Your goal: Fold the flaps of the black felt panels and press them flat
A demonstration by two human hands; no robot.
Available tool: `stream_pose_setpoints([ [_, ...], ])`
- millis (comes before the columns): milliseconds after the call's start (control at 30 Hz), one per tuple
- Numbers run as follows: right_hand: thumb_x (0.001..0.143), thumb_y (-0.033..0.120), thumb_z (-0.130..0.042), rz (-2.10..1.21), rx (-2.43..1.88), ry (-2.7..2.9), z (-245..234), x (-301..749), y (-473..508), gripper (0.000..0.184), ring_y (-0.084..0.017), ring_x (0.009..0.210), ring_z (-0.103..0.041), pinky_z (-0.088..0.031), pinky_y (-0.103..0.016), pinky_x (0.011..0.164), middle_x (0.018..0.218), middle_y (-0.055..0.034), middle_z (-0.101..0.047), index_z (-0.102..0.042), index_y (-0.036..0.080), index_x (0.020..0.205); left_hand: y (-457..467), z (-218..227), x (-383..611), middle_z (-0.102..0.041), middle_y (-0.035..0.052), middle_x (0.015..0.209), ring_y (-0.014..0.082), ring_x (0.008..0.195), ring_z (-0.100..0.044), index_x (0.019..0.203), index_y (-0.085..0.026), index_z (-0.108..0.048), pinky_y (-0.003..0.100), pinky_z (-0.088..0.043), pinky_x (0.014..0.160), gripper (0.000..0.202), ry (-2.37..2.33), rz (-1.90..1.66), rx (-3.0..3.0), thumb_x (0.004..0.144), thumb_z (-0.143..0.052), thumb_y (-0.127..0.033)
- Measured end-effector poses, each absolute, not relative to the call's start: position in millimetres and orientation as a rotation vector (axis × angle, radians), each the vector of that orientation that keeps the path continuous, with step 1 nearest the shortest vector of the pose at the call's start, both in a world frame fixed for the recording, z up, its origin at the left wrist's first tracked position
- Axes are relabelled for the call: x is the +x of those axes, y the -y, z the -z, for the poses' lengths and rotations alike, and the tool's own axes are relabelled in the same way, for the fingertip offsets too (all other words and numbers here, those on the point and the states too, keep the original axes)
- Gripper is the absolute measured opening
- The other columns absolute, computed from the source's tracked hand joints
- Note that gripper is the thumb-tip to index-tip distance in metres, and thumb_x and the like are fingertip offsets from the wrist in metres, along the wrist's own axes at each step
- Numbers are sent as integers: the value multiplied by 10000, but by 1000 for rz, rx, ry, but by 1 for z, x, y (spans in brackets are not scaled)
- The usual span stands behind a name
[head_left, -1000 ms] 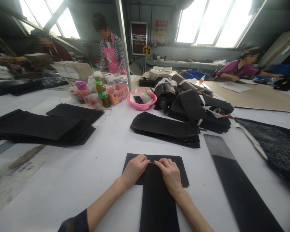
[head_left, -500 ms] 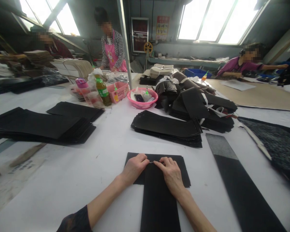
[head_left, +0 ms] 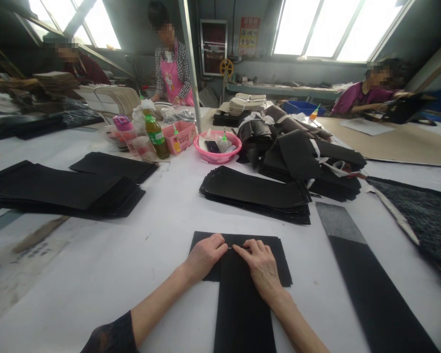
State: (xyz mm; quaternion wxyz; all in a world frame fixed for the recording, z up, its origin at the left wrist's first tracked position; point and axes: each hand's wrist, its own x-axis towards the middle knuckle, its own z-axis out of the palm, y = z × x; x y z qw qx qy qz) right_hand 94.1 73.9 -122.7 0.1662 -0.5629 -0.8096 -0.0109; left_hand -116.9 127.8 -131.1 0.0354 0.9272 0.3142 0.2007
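Observation:
A long black strip (head_left: 244, 314) runs from the front edge of the view up onto a flat black rectangular piece (head_left: 279, 260), forming a T on the white table. My left hand (head_left: 208, 255) is closed at the left corner of the strip's far end, thumb and fingers pinched together. At the right corner, my right hand (head_left: 260, 267) has its fingers bent and pressed on the same end, the thumb pointing inward. A small pale line shows at the strip's edge between the two thumbs. The fingertips' undersides are hidden.
Ahead lies a stack of black pieces (head_left: 255, 193); another stack (head_left: 59, 189) is at left. A grey-ended black strip (head_left: 371, 284) lies right. Behind are a pink basin (head_left: 216, 157), a bottle (head_left: 155, 137), a pink basket (head_left: 180, 138) and bundled black material (head_left: 297, 157). Several co-workers stand farther back.
My hands stay at the strip's end with hardly any movement. The co-worker at the far right has drawn an outstretched arm back, with a dark item now in front of them.

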Motion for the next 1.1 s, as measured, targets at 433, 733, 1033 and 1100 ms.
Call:
stream_pose_setpoints([
  [433,898,97,-565,15,-1598,2321,120,94,-75,421,-199,913,-494,-369,-330,758,1044,-49,-550,-572,350,1234,-128,137,-119,-575,86,1023,217,1090,-553,968,-135,-571,379,-531,922,167,-888,-688,2875,972,-407,-104],
  [733,908,119,-562,15,-1586,2328,121,94,-74,405,-202,927,-500,-380,-332,765,1050,-56,-553,-566,348,1242,-128,140,-120,-581,98,1068,210,1125,-546,997,-109,-578,382,-501,1001,167,-873,-706,2910,966,-416,-90],
  [1033,912,84,-534,68,-1574,2346,123,93,-75,445,-193,920,-498,-374,-330,765,1040,-52,-551,-541,348,1271,-128,141,-122,-597,106,1069,209,1134,-551,1035,-81,-582,359,-482,1036,151,-842,-764,2934,941,-465,-67],
  [1100,914,102,-546,78,-1584,2361,125,93,-75,459,-192,920,-495,-371,-330,767,1039,-48,-545,-519,360,1293,-128,142,-122,-601,106,1061,213,1133,-556,1051,-85,-580,375,-484,1036,160,-831,-769,2933,939,-466,-68],
])
